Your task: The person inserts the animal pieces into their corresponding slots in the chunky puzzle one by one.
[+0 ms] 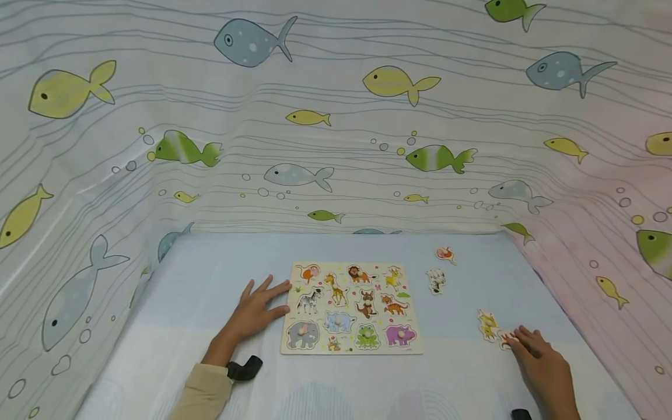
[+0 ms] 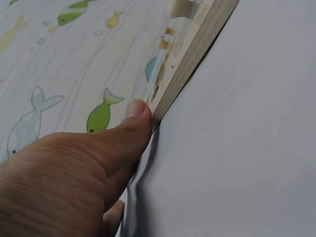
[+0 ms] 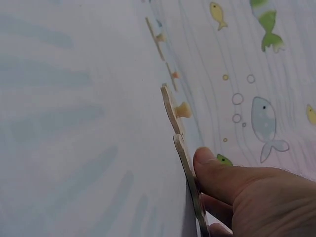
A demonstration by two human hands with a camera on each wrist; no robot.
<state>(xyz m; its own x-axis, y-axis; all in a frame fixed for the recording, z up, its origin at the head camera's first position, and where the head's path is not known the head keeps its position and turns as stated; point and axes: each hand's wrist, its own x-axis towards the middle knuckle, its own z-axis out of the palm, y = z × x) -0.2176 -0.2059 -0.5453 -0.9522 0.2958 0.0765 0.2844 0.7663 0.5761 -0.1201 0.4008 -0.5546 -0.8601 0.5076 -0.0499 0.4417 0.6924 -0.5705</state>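
A wooden animal puzzle board (image 1: 321,315) lies on the table; knobbed elephant, rhino, frog and hippo pieces fill its front row. My left hand (image 1: 258,309) touches the board's left edge with spread fingers. In the left wrist view, the thumb (image 2: 136,111) rests at the board's corner. At the right, my right hand (image 1: 543,361) pinches a small orange-red puzzle piece (image 1: 508,340) from above, its fingers covering much of it. In the right wrist view, that piece's wooden edge (image 3: 186,165) shows beside the thumb. A yellow animal piece (image 1: 488,325) lies right beside it.
Farther back, right of the board, lie a black-and-white zebra piece (image 1: 436,281) and a red-orange monkey piece (image 1: 444,254). A fish-patterned cloth (image 1: 346,151) rises behind the table and along both sides.
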